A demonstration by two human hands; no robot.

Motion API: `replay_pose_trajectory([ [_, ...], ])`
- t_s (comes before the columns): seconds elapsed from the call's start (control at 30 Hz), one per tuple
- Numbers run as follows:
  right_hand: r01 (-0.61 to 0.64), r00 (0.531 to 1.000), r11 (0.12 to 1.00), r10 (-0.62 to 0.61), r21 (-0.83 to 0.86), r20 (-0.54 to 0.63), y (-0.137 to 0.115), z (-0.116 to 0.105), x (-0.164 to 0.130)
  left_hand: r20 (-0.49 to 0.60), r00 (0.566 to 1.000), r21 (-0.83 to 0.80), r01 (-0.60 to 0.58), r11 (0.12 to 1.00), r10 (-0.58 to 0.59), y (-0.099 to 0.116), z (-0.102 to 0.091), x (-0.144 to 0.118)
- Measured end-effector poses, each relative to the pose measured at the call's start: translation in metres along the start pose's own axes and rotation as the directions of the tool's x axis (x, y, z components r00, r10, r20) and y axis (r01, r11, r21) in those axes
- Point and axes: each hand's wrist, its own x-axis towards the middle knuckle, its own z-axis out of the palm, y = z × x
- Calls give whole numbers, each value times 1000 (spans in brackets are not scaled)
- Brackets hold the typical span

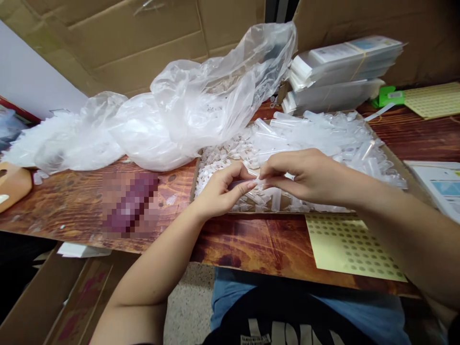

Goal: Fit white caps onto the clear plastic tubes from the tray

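Note:
My left hand [230,189] pinches a slim clear plastic tube [252,172] between thumb and fingers, above the front of a shallow cardboard tray [194,184]. The fingertips of my right hand [298,175] are closed at the tube's right end, on a small translucent plastic piece [265,185] mostly hidden by the fingers. Small white plastic caps [219,155] fill the tray's left part. Many loose translucent tubes [323,132] are heaped in the right part, partly behind my right hand and forearm.
Clear plastic bags [172,120] of white parts lie behind and left. Packs of printed sleeves [345,62] are stacked at the back right. A yellow sticker sheet [352,247] lies under my right forearm. A blurred-out purple object [132,203] rests on the wooden table [233,244].

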Motion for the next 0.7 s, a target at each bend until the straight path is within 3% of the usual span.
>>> replay_pose_trajectory([
  [0.17, 228, 971, 967, -234, -119, -47, -18, 3, -4, 41, 998, 67, -59, 996, 56, 11, 2, -2],
  [0.27, 251, 962, 956, -264, -153, -72, -22, 5, -7, 43, 996, 90, -77, 993, 74, 10, 6, -1],
  [0.43, 147, 989, 983, -149, -107, -7, -24, 6, -9, -3, 991, 128, -130, 983, 131, 8, 13, -4],
  [0.57, 141, 990, 989, -142, -45, -25, -10, 1, -5, -46, 983, 189, -166, 968, 177, 9, 15, -4],
  [0.63, 41, 999, 999, -41, -22, -27, 3, -1, 0, -149, 976, 211, -125, 969, 159, 5, 13, -2],
  [0.7, -101, 995, 993, 100, -68, -21, 13, 1, 7, -326, 937, 190, -68, 979, 128, -2, 8, 2],
])
